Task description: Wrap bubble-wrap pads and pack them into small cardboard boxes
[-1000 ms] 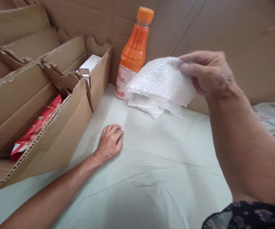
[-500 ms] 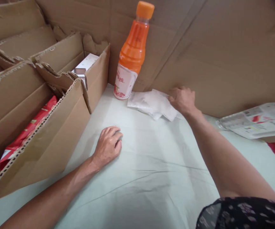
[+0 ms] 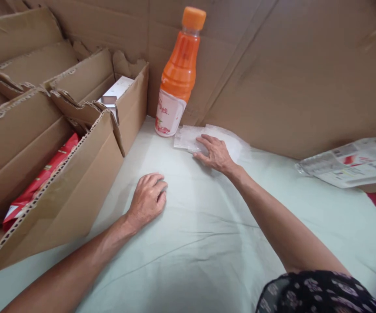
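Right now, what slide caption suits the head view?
Right hand on the wrap beside an orange bottle, left hand on the cloth.

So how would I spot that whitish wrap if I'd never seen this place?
Find the big cardboard wall across the back, then the orange bottle standing in front of it. The whitish wrap lies just right of the bottle's base, with the right hand over it. Unlike the tall, labelled bottle, it is low, flat and shows no print.

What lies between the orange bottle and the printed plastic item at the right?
In the head view, white translucent sheets lie there, nearer the orange bottle, with the right hand over them; then pale green cloth reaches the plastic item.
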A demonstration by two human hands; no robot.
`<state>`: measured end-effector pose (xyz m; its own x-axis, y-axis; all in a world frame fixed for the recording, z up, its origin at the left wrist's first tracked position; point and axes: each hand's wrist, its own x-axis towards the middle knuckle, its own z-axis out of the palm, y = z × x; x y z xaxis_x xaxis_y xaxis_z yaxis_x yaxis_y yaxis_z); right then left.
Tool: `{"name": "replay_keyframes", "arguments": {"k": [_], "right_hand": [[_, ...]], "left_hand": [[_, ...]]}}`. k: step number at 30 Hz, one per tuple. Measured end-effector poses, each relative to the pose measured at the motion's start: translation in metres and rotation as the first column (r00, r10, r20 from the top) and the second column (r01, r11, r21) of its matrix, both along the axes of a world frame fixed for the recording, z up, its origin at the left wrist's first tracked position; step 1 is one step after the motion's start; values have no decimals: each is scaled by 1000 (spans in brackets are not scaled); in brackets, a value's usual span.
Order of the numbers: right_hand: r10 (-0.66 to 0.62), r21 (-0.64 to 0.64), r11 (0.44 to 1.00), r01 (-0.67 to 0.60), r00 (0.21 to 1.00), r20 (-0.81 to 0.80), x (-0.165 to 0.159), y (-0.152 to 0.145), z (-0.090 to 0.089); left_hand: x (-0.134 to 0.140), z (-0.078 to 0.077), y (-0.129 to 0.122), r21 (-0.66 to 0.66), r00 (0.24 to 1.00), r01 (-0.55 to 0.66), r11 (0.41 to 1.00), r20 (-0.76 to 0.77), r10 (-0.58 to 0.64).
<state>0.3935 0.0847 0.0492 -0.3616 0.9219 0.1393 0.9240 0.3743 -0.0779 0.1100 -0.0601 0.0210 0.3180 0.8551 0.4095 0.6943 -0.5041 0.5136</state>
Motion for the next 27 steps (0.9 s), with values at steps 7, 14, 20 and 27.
{"name": "replay_keyframes", "arguments": {"k": [7,14,20,27], "right_hand": [[-86,20,996,89,988,-126,1,0,-2],[-91,12,995,96,974,-208,6,4,-9],[-42,-44,998,38,992,-116,1,-3,-7],[-57,93,993,75,982,-180,-31,-60,-2]], "left_hand": [[0,0,0,16,1000,6,1000,-6,-6],[0,1,0,6,1000,0,1000,-7,0],[-1,-1,1,3,1000,6,1000,-4,-6],[-1,-1,2,-27,1000,11,1000,-20,-11]]}}
